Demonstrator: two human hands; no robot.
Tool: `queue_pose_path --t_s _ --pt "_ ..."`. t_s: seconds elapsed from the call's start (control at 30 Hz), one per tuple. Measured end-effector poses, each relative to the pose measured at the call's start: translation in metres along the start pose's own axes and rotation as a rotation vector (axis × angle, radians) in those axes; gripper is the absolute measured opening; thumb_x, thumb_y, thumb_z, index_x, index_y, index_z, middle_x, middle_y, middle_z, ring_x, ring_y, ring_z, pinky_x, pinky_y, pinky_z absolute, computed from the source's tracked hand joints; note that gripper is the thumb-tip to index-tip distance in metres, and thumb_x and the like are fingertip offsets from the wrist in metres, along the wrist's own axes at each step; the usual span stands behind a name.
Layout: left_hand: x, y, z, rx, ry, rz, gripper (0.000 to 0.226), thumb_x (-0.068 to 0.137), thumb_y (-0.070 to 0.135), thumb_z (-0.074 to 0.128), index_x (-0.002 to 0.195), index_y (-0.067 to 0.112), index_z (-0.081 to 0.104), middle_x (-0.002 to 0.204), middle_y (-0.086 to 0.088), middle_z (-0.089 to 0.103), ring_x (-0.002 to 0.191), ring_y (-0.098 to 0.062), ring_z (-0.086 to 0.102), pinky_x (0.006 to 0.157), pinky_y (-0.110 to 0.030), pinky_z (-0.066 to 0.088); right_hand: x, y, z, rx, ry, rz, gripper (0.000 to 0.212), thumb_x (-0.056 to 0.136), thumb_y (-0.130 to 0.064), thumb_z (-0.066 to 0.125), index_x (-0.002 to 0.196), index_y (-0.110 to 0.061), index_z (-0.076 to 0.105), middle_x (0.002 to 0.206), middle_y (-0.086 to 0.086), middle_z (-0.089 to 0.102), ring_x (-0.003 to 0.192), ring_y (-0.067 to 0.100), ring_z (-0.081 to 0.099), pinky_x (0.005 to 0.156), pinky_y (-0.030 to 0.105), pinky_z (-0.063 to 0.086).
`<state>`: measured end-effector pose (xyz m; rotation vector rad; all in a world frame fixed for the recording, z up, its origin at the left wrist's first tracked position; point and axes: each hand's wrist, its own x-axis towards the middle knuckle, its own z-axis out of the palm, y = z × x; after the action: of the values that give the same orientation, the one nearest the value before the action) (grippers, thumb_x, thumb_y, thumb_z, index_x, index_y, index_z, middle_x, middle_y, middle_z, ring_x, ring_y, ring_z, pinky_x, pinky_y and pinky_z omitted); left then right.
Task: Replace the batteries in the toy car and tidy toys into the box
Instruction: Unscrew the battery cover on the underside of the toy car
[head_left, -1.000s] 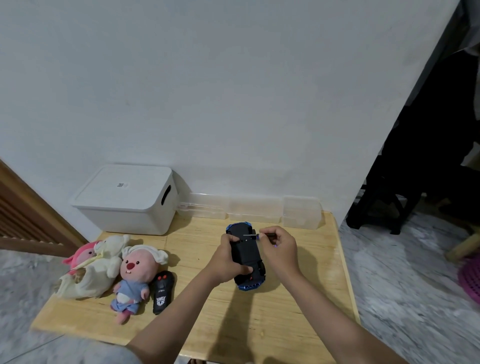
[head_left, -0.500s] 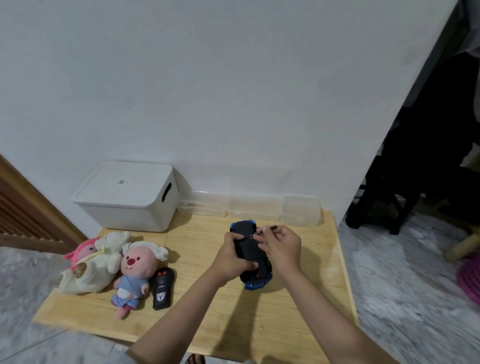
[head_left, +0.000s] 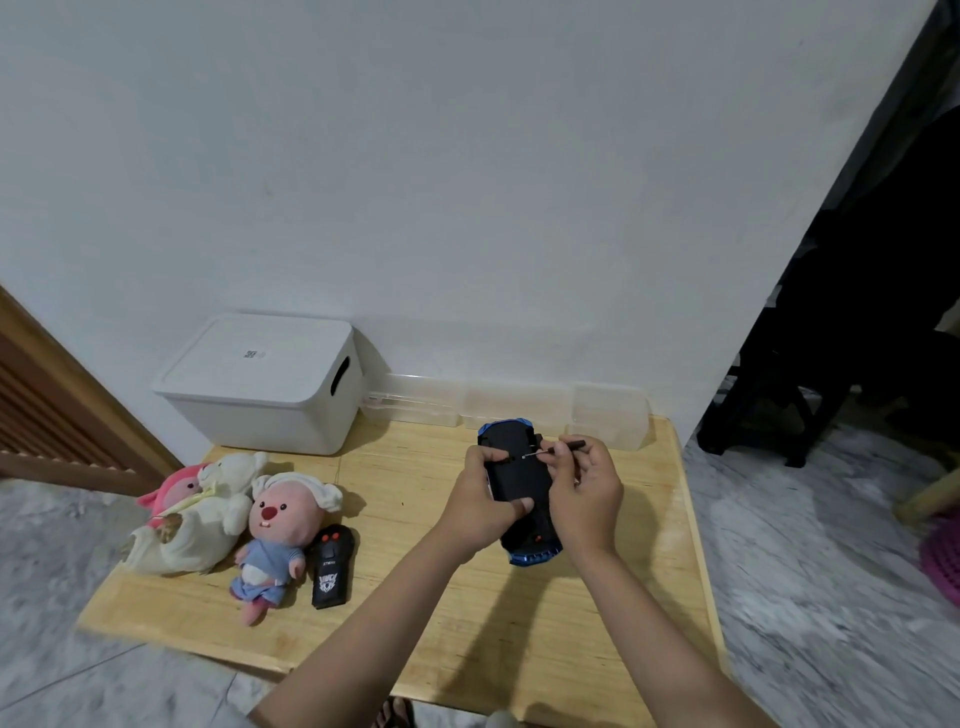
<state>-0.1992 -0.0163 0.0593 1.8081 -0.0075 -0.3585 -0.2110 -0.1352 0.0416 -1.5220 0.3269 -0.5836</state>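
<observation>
Since a second ago the upturned car (head_left: 519, 488), gripped by the left hand (head_left: 480, 506) at the table's (head_left: 467, 623) two o'clock, has been lifted slightly while the right hand (head_left: 584, 486) pinches the screwdriver (head_left: 558, 450) on its underside, so unscrewing seems underway.

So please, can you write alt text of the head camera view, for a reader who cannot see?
A left hand grips an upturned toy car on a wooden table while the right hand works a small screwdriver on its underside. Plush toys, a remote and a lidded white box sit left.
</observation>
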Motion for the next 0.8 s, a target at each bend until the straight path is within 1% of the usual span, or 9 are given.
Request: queue_pose_path --t_s 0.13,0.23,0.3,0.4,0.5,0.57,0.67,0.73,0.8 --pt "0.000 0.000 0.001 -0.008 0.010 -0.005 0.049 0.079 0.003 0.070 0.115 0.016 0.038 0.100 0.004 0.048 0.097 -0.025 0.056 0.074 -0.035 0.055 0.000 -0.004 0.000 -0.082 -0.032 -0.094 0.020 0.093 -0.005 0.053 0.087 -0.024 0.056 0.084 -0.001 0.070 0.080 0.007 0.069 0.074 0.028 0.055" --pt "0.001 0.001 0.001 -0.017 0.009 -0.016 0.049 0.079 0.003 0.070 0.115 0.017 0.038 0.100 0.005 0.047 0.097 -0.025 0.057 0.074 -0.035 0.055 0.001 -0.003 -0.001 -0.138 -0.055 -0.153 0.015 0.093 -0.004 0.054 0.089 -0.018 0.057 0.083 -0.004 0.070 0.080 0.004 0.068 0.074 0.030 0.055" --pt "0.002 0.002 0.001 -0.019 0.013 -0.017 0.049 0.079 0.003 0.070 0.114 0.018 0.038 0.100 0.006 0.047 0.097 -0.025 0.057 0.072 -0.033 0.055 0.003 -0.001 -0.001 -0.166 -0.065 -0.187 0.010 0.093 -0.005 0.055 0.091 -0.014 0.059 0.084 -0.005 0.069 0.082 0.005 0.068 0.074 0.033 0.056" --pt "0.002 0.004 0.002 -0.016 0.022 -0.010 0.049 0.080 0.003 0.070 0.113 0.018 0.038 0.099 0.007 0.046 0.094 -0.022 0.056 0.067 -0.027 0.054 0.005 0.000 0.000 -0.178 -0.068 -0.199 0.011 0.093 -0.005 0.055 0.092 -0.015 0.059 0.084 -0.007 0.069 0.083 0.005 0.068 0.074 0.034 0.056" --pt "0.004 0.006 0.001 -0.008 0.019 -0.005 0.049 0.080 0.004 0.070 0.114 0.018 0.038 0.100 0.005 0.047 0.093 -0.021 0.056 0.067 -0.026 0.054 0.007 -0.001 0.001 -0.200 -0.079 -0.230 0.017 0.093 -0.005 0.055 0.091 -0.022 0.058 0.083 -0.006 0.068 0.081 0.006 0.067 0.071 0.031 0.055" --pt "0.005 0.007 0.002 -0.001 0.014 0.000 0.050 0.079 0.003 0.070 0.115 0.017 0.038 0.100 0.004 0.048 0.090 -0.017 0.056 0.067 -0.024 0.054 0.009 -0.001 0.001 -0.241 -0.100 -0.266 0.019 0.092 -0.005 0.056 0.091 -0.023 0.058 0.082 -0.007 0.067 0.079 0.005 0.066 0.069 0.028 0.054" --pt "0.005 0.006 0.003 0.019 0.021 0.006 0.050 0.078 0.003 0.072 0.113 0.017 0.038 0.097 0.006 0.048 0.086 -0.007 0.054 0.068 -0.021 0.053 0.012 0.000 0.003 -0.312 -0.145 -0.321 0.013 0.091 -0.001 0.055 0.092 -0.013 0.060 0.080 -0.005 0.066 0.076 0.010 0.065 0.066 0.028 0.051" --pt "0.006 0.004 0.003 0.029 0.032 0.008 0.050 0.078 0.002 0.072 0.113 0.016 0.039 0.096 0.007 0.048 0.084 -0.004 0.053 0.071 -0.024 0.053 0.016 0.001 0.004 -0.372 -0.191 -0.348 0.011 0.091 -0.002 0.054 0.093 -0.010 0.060 0.079 -0.003 0.065 0.072 0.015 0.062 0.064 0.032 0.050" --pt "0.006 0.003 0.002 0.037 0.037 0.008 0.049 0.078 0.001 0.071 0.112 0.016 0.039 0.096 0.007 0.047 0.085 -0.004 0.052 0.073 -0.027 0.053 0.018 0.001 0.005 -0.408 -0.236 -0.384 0.010 0.090 -0.002 0.054 0.093 -0.010 0.060 0.080 -0.002 0.063 0.070 0.016 0.059 0.063 0.033 0.049"
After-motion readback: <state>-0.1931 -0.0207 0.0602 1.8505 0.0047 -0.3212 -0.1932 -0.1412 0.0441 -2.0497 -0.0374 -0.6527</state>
